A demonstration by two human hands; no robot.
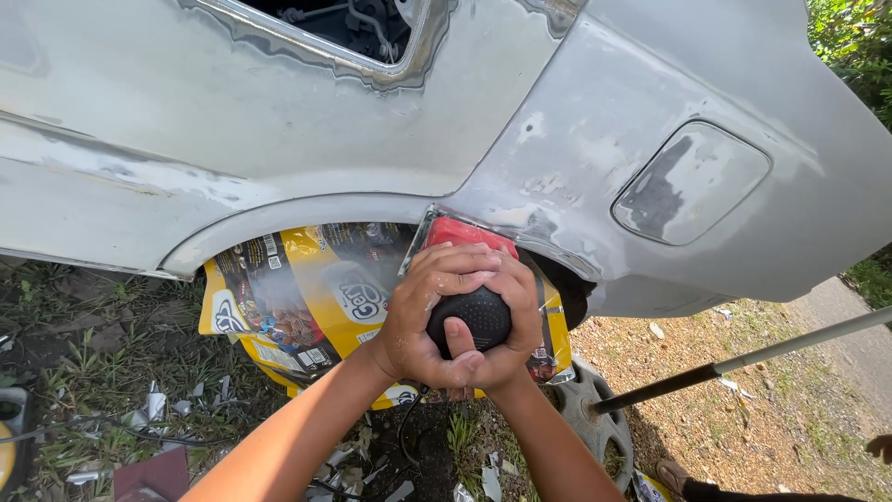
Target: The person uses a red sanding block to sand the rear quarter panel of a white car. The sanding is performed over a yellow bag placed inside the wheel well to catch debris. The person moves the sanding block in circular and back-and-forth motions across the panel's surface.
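Both hands, left [423, 316] and right [511, 325], clasp black sander [474, 316] against grey car body [576, 139]; yellow bag [307, 297] covers wheel.

A fuel flap [690, 182] sits at the right of the frame, a wheel cover [595, 423] lies on the ground at lower centre-right beneath a thin dark pole [743, 361], and shiny scraps [153, 406] litter the grass [65, 363] at lower left.

Count: two hands, left hand [420, 314] and right hand [509, 325], on one black sander [472, 318]. One car body panel [279, 121]. One fuel flap [689, 182]. One yellow printed bag [297, 297]. One hubcap [595, 423]. One pole [743, 361].
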